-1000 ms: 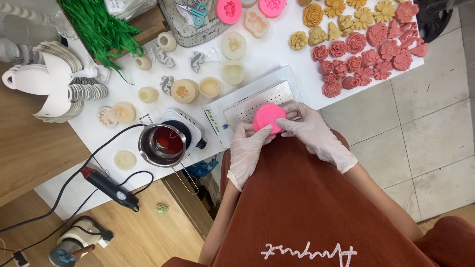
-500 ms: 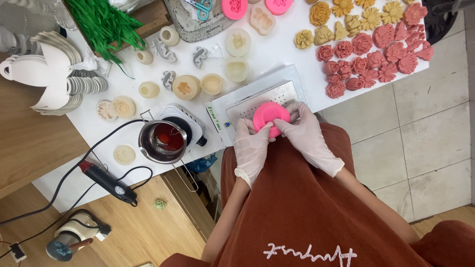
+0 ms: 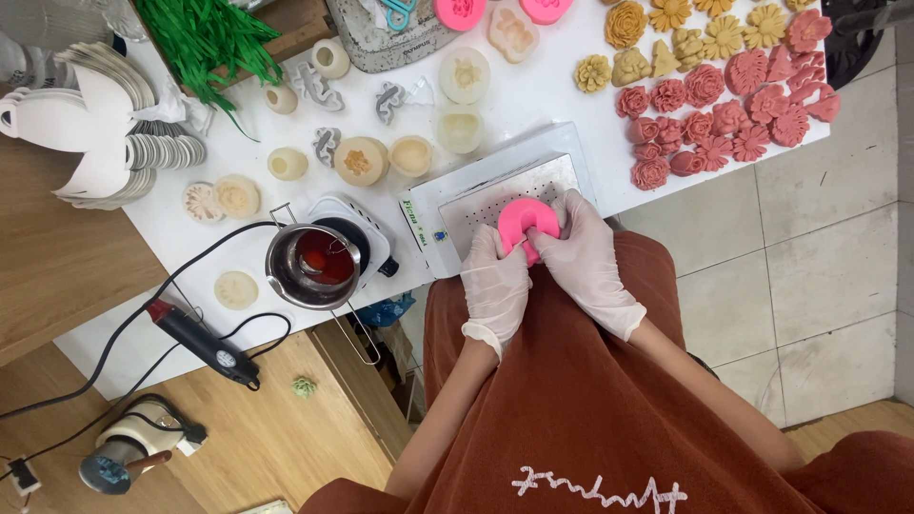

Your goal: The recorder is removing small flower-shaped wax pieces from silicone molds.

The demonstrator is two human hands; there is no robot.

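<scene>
Both my hands wear thin white gloves and grip a round pink silicone mould (image 3: 526, 218) over a white perforated tray (image 3: 500, 186) at the table's near edge. My left hand (image 3: 496, 282) holds the mould's left side, my right hand (image 3: 583, 257) its right side, thumbs pressed into it. To the left, a small metal pot of red liquid wax (image 3: 314, 264) sits on a white electric hotplate (image 3: 357, 228).
Several red and yellow flower-shaped wax pieces (image 3: 709, 105) lie at the table's right. Cream moulds (image 3: 362, 160), pink moulds (image 3: 461, 11), green strands (image 3: 205, 38) and white paper shapes (image 3: 95, 133) fill the left. A black tool with cable (image 3: 200, 345) lies near the table edge. Tiled floor right.
My hands have kept squeezing and bending the pink mould over the tray; the view shifted slightly. Nothing else moved.
</scene>
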